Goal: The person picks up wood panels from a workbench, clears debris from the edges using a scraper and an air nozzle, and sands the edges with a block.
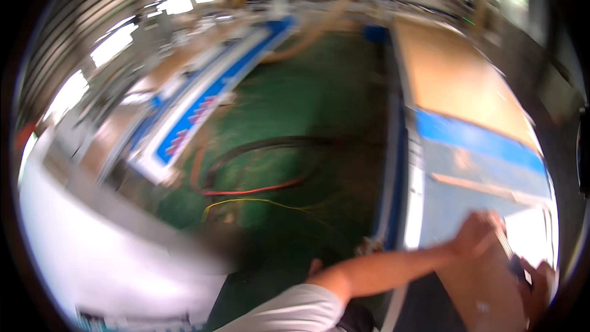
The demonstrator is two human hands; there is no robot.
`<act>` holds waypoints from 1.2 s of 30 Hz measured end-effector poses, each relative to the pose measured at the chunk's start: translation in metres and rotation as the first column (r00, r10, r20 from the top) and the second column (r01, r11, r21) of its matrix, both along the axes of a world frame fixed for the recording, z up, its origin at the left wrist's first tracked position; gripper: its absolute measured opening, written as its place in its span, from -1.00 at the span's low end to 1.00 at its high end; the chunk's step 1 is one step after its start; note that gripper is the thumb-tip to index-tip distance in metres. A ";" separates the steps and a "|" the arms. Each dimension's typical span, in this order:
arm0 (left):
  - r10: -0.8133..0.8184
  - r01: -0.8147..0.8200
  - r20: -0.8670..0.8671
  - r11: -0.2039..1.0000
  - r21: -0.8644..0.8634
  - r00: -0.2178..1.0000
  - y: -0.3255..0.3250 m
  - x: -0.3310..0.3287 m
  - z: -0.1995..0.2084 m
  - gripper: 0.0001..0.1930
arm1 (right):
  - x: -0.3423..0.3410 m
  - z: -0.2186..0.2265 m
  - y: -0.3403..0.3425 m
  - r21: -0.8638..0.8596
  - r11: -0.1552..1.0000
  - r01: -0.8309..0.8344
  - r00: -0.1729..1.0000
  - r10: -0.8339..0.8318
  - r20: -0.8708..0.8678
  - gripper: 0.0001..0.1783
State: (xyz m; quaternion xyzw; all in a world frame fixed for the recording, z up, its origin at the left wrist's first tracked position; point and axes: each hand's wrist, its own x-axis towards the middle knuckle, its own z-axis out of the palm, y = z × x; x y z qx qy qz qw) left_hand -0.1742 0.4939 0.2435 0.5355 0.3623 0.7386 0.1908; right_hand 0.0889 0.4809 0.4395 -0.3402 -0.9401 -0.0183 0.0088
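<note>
My left arm reaches across to the right, and my left hand is closed at the upper edge of a brown board. A thin, pale striped strip runs down from its fingers; motion blur hides just how they grip it. Close by at the far right, my right hand has its fingers bent around a small dark object, whose kind I cannot make out. Beside both hands lies a white sheet or panel.
The long machine bed on the right carries a large tan board. Black hose, red hose and yellow cable lie on the green floor. A blue-and-white machine beam and a white surface stand left.
</note>
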 end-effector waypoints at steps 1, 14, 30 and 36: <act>-0.023 0.023 -0.001 0.997 -0.067 1.000 -0.004 0.001 0.003 -0.73 | -0.001 0.002 0.004 0.020 1.000 0.013 1.000 -0.014 0.027 -0.45; -0.001 0.022 0.090 0.971 -0.237 0.996 -0.016 -0.023 0.034 -0.60 | -0.027 0.031 -0.017 0.062 0.994 0.086 0.976 -0.096 0.193 -0.58; 0.046 -0.036 0.039 0.975 -0.221 0.998 -0.008 -0.022 0.032 -0.60 | -0.031 0.020 0.028 0.315 0.947 -0.059 0.998 0.062 0.000 -0.55; 0.081 -0.073 0.025 0.971 -0.227 0.996 -0.004 -0.024 0.032 -0.60 | -0.035 0.015 0.014 0.436 0.883 -0.175 0.965 0.066 0.252 -0.31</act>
